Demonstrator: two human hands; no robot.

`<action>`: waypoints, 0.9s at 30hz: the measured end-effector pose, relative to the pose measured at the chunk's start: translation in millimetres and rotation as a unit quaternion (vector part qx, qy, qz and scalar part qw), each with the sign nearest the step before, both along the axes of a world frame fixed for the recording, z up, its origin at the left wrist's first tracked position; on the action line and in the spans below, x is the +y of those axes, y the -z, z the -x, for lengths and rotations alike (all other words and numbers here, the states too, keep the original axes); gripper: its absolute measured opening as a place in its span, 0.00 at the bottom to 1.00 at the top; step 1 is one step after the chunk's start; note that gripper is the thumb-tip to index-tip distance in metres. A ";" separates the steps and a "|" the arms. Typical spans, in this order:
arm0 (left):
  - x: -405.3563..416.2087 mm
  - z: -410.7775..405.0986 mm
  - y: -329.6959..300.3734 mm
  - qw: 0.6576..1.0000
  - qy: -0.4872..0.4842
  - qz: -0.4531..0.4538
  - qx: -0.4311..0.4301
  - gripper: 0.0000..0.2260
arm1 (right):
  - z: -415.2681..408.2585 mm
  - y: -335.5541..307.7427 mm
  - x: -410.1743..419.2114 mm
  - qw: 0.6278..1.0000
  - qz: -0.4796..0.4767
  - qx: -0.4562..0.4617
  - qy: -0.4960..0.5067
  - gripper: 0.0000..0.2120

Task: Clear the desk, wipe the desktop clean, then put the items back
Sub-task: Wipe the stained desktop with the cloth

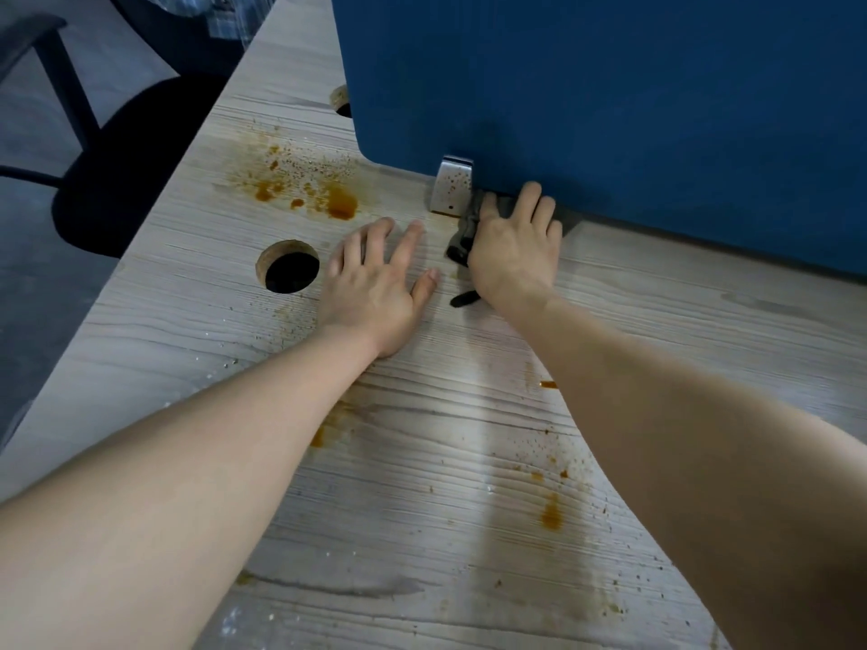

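Note:
The pale wood-grain desktop [422,462] carries orange-brown stains, the largest patch [328,199] at the far left and smaller spots [551,513] nearer me. My right hand [513,248] presses a dark grey cloth [462,248] onto the desk against the foot of the blue partition; most of the cloth is hidden under the hand. My left hand [375,283] lies flat on the desk with its fingers spread, just left of the cloth, holding nothing.
A blue partition panel [610,110] stands along the back of the desk on a stained metal bracket [451,185]. A round cable hole [288,267] opens left of my left hand, another [341,101] farther back. A black chair [117,171] stands beyond the desk's left edge.

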State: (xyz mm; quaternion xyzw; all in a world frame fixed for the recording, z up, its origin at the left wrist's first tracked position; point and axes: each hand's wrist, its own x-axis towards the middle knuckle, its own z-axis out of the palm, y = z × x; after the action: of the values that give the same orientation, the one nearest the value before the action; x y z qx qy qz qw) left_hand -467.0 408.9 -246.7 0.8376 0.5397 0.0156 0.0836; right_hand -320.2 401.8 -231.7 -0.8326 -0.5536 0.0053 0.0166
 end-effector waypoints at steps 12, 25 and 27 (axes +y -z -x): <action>-0.6 -0.4 -0.3 1.000 -0.003 0.000 0.002 0.27 | 3.5 -3.0 -9.9 1.000 0.002 -0.001 -0.019 0.23; 1.6 0.7 2.6 1.000 0.002 -0.003 0.006 0.27 | -56.9 -1.7 -46.6 0.989 0.014 -0.013 0.150 0.23; 1.4 1.1 2.8 1.000 0.001 -0.003 0.006 0.27 | -43.7 -2.4 -37.5 0.987 0.011 -0.009 0.158 0.24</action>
State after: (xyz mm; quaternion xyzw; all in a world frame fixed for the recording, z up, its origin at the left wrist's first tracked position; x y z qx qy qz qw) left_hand -468.2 410.3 -249.5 0.8385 0.5391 0.0121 0.0778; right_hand -276.6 364.3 -229.3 -0.9096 -0.4155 0.0015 0.0029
